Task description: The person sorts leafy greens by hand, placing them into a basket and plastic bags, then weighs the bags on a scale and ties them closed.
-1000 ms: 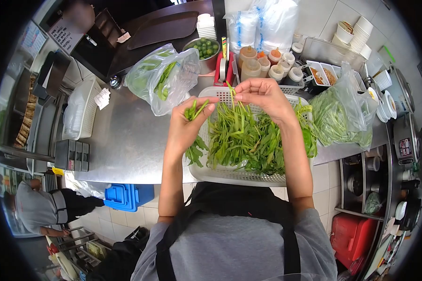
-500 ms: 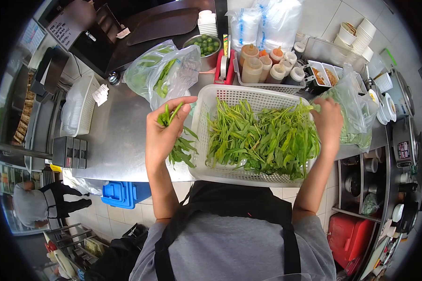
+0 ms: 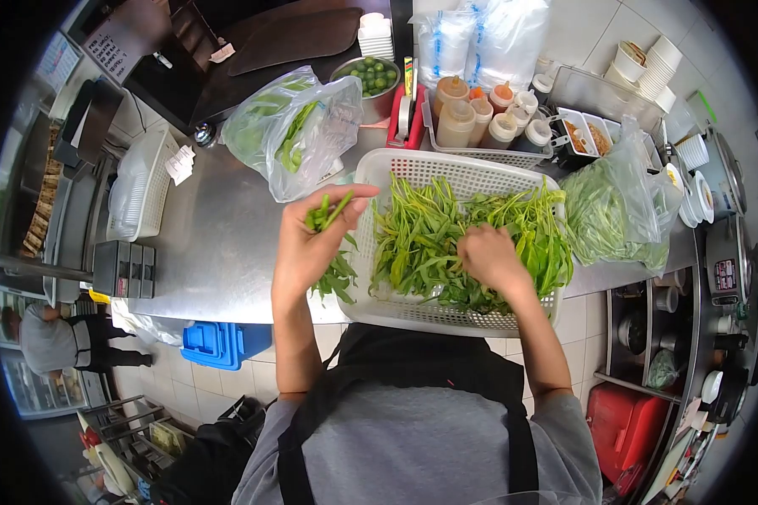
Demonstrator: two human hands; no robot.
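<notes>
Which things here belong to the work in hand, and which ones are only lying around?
Probably in the work:
left hand, holding leafy stems
right hand, at the loose greens
white basket

Probably just lying about:
green fruits
squeeze bottles
tape dispenser
blue bin

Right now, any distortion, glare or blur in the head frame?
Head view: wide-angle bending, edges vignetted to black; head view: glare brightens the flat silver steel counter near the bare left hand; head view: a patch at upper left is blurred.
</notes>
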